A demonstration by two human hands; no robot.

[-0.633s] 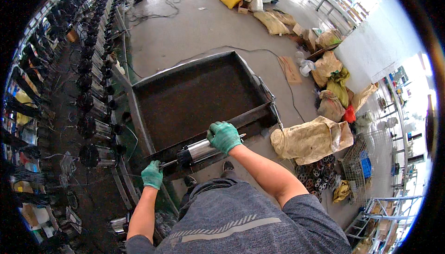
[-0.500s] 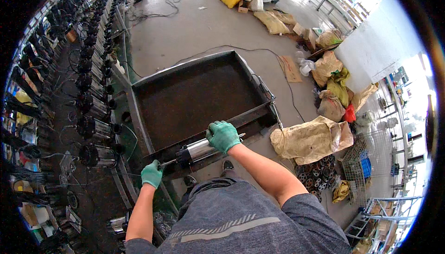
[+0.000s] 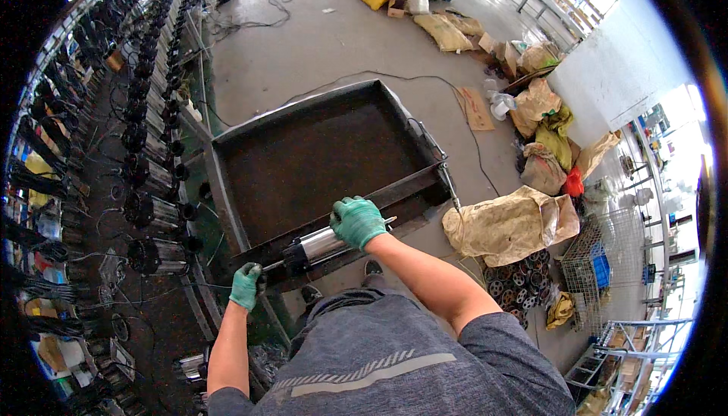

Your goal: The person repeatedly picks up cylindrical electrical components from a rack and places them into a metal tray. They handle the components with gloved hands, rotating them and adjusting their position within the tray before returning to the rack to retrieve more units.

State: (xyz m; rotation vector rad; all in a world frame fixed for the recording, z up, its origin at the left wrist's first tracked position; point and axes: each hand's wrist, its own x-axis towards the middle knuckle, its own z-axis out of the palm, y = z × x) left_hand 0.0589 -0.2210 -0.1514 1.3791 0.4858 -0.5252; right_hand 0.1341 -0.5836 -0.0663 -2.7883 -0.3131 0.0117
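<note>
A silver cylinder with a black end, looking like a motor or pump body [image 3: 315, 248], lies slantwise along the near side of a dark metal tray [image 3: 232, 202]. My right hand [image 3: 357, 222], in a green glove, is wrapped over its silver body from above, and a thin shaft sticks out past that hand. At the black left end, my left hand [image 3: 246, 285], also in a green glove, is closed at the end of a thin rod-like piece [image 3: 273, 266]. Whether this piece is a rod or a cable I cannot tell.
Rows of similar silver-and-black cylinders [image 3: 161, 255] with black cables stand on the left. A cable [image 3: 479, 150] crosses the floor beyond the tray. Right of the tray lie a beige sack [image 3: 504, 226], several dark round parts [image 3: 523, 283] and a wire cage [image 3: 599, 257].
My right hand and the cylinder have shifted slightly to the left. My left hand stays at the black end, its wrist turned a little.
</note>
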